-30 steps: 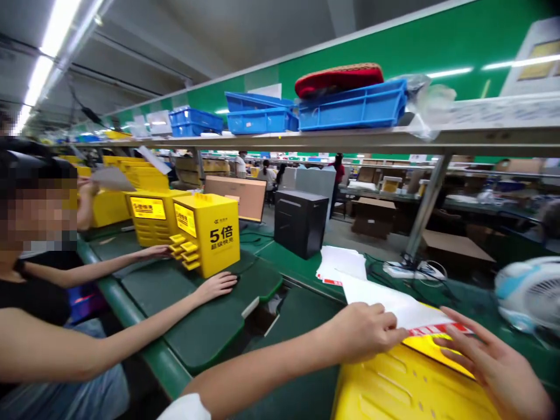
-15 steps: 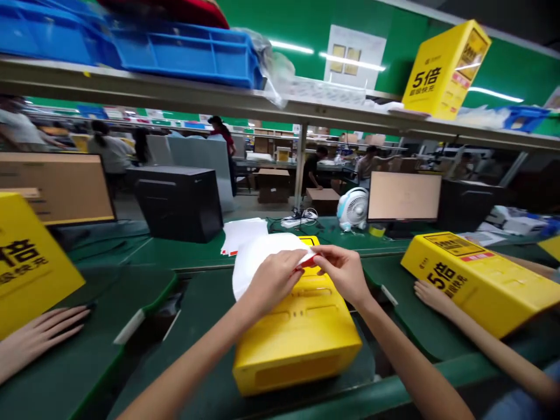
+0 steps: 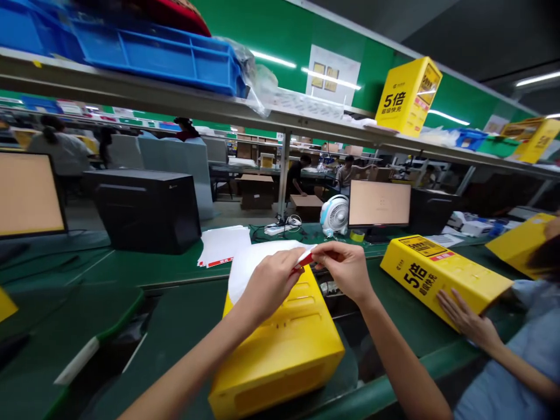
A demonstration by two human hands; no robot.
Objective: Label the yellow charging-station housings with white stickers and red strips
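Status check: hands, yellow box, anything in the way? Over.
Left hand gripping white sheet. Right hand pinching red strip at its edge. Yellow box on green worktop. Sheet hides part of box's far end.

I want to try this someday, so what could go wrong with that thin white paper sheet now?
The narrow red strip could crease or tear: the left hand and right hand both pinch it. The curved white paper sheet might slip or fold over the glossy yellow box-shaped case: its far end is unheld. A round white-and-blue plastic fan stands beyond the case; it might flutter the sheet, though I can't tell if it's running.
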